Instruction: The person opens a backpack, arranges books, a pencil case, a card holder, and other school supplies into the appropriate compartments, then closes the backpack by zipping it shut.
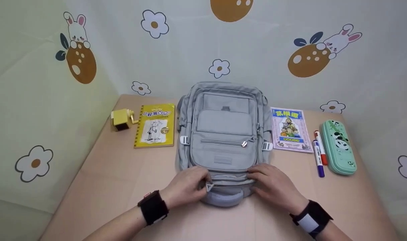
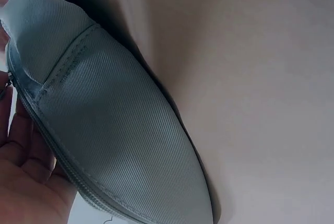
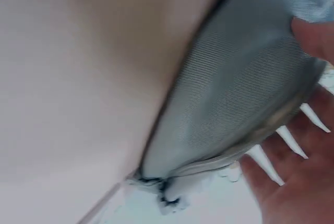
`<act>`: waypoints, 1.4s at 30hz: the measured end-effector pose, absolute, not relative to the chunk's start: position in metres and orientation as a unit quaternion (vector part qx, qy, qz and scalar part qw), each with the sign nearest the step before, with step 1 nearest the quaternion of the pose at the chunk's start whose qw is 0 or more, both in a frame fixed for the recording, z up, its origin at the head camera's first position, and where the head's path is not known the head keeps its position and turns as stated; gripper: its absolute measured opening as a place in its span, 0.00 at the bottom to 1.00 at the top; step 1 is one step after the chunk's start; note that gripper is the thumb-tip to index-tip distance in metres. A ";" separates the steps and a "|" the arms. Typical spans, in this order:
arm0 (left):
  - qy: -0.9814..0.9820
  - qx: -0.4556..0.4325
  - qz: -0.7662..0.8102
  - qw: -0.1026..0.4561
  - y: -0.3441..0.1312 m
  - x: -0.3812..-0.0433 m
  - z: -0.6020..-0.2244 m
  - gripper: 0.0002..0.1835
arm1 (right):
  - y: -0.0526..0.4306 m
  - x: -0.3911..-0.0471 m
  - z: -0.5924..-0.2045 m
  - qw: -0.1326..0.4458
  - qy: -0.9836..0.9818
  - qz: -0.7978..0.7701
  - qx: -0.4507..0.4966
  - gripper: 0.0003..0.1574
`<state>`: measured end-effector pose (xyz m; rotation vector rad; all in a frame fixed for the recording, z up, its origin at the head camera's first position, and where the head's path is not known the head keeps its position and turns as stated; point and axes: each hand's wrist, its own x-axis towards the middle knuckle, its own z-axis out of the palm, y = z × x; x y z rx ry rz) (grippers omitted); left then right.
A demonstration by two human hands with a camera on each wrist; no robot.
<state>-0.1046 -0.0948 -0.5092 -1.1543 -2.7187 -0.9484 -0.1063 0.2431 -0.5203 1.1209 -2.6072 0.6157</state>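
Observation:
A grey backpack [image 1: 225,124] lies on its back on the table, its padded carry handle [image 1: 223,199] toward me. At the near end of the bag, my left hand [image 1: 190,182] pinches a triangular zipper pull [image 1: 209,186] between thumb and fingers. My right hand [image 1: 273,184] holds the near right edge of the bag, fingers over the front and thumb lower on the side. The left wrist view shows the ribbed side fabric [image 2: 120,119] and the zipper running along it. In the right wrist view, the thumb [image 3: 313,38] presses the bag's fabric and the fingers spread along the edge.
Left of the bag are a yellow book [image 1: 155,125] and a yellow pencil sharpener [image 1: 122,119] with a crank. To the right lie a pink-and-blue book [image 1: 290,129], a blue marker [image 1: 318,159], a red marker [image 1: 321,147] and a green panda pencil case [image 1: 338,147]. Patterned curtain surrounds the table.

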 end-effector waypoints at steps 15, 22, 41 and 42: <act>-0.886 -0.371 -0.274 0.044 -0.122 -0.108 -0.498 0.06 | 0.246 -0.111 -0.530 0.186 -0.863 0.208 0.420 0.17; -0.906 -0.320 -0.274 0.043 -0.160 -0.118 -0.502 0.07 | 0.247 -0.111 -0.531 0.175 -0.871 0.206 0.411 0.17; -0.907 -0.275 -0.320 0.005 -0.174 -0.122 -0.505 0.07 | 0.214 -0.100 -0.517 0.166 -0.873 0.191 0.417 0.11; -0.907 -0.275 -0.319 0.005 -0.174 -0.122 -0.505 0.07 | 0.209 -0.100 -0.515 0.161 -0.873 0.188 0.420 0.11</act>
